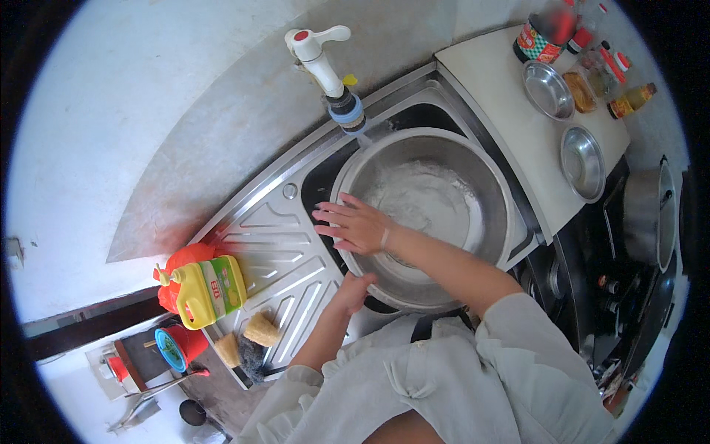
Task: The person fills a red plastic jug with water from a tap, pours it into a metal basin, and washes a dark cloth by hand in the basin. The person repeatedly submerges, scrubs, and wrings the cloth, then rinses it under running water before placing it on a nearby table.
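A large metal basin [493, 172] sits over the stainless steel sink [516, 233], with swirling water in its bottom. My left hand [355, 293] grips the basin's near left rim, thumb over the edge and the other fingers hidden. Reaching across the basin, my right hand [355, 226] hovers at the left rim with fingers spread and nothing in them. Whether its palm touches the rim, I cannot tell. Above the basin's far rim is a white faucet [324, 69] with a blue-ringed filter [348, 114]; water runs from it.
On the ribbed drainboard [277, 244] stand a yellow detergent jug [213, 288], sponges [262, 330] and a dark scouring pad [251, 358]. Two metal bowls [548, 91] and several seasoning bottles [632, 101] occupy the right counter [493, 72]. A pot [643, 211] stands on the stove at far right.
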`<state>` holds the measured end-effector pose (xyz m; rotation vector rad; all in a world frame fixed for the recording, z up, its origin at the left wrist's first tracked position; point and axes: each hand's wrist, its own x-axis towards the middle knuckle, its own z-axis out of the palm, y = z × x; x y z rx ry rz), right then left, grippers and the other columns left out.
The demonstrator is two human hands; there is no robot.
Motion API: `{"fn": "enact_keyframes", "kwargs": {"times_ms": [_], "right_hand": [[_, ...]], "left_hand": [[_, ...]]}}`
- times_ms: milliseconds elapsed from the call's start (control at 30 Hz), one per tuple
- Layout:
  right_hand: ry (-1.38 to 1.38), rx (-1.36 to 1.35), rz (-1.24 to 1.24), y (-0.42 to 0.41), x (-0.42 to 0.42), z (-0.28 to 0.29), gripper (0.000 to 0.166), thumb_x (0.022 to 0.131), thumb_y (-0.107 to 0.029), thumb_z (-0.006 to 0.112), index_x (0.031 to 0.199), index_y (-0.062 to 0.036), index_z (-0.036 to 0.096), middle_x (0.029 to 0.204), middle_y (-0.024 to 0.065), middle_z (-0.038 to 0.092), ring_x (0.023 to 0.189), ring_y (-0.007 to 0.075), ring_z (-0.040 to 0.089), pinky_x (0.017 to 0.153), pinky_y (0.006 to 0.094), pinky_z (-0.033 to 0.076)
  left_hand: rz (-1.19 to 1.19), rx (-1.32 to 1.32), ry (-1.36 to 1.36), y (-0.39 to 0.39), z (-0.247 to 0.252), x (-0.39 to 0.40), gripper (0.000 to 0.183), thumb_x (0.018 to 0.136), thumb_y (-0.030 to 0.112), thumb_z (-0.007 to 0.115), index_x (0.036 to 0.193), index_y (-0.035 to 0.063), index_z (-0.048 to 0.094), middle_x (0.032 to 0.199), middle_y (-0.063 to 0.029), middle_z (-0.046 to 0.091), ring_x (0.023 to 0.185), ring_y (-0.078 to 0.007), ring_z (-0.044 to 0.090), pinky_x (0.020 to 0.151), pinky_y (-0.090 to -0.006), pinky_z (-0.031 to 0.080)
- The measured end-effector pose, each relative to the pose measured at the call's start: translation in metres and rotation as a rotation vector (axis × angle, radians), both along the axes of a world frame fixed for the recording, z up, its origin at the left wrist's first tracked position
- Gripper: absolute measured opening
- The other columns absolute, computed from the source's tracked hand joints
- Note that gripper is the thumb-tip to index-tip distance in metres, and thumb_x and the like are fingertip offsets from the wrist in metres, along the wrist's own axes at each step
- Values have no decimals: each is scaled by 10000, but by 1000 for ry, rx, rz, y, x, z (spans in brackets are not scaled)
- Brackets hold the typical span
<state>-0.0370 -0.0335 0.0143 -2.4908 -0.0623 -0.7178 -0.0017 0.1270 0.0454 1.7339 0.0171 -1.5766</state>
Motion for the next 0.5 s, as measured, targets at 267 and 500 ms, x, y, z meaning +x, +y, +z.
{"fn": "enact_keyframes", "kwargs": {"times_ms": [267,500], "right_hand": [[513,-291,-946,-153,-49,0,469,887,-353,491,1260,-69,490,1315,132,442,1259,284,354,1077,476,206],[838,-587,-259,-93,-131,-72,487,806,-150,538,1273,-49,442,1381,172,334,1296,328,293,1044,490,254]], "left_hand": [[196,-186,-4,33,-9,2,570,710,-19,551,1264,-34,417,1185,-142,539,1060,-251,536,888,-345,430],[147,-260,-154,44,-35,20,523,725,21,544,1234,-49,446,1170,-122,545,1073,-242,525,914,-338,414]]}}
